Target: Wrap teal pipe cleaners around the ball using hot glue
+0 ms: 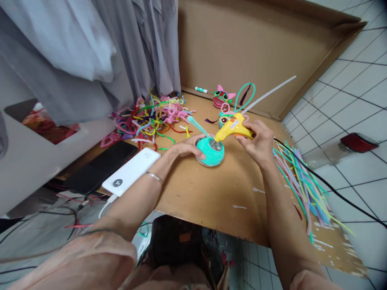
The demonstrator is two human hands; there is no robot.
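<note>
My left hand (193,147) grips a round ball (210,157) wound with turquoise pipe cleaner, its fingers curled round the left side. A loose turquoise strand (198,125) sticks up from the ball toward the upper left. In my right hand (259,139) is a yellow hot glue gun (231,128), a long pale glue stick (270,93) jutting from its back. The gun's metal nozzle meets, or nearly meets, a bare greyish patch on top of the ball. Behind the gun, partly hidden, lies a decorated piece with a big eye (224,120) and a turquoise loop (245,96).
Tangled colourful pipe cleaners (157,117) pile up at the left; straight pastel ones (302,185) lie right. A black phone (101,167) and white power bank (131,171) rest at the left edge. A black cord (329,187) trails right. Cardboard (229,48) stands behind, near a pink-eared figure (221,97).
</note>
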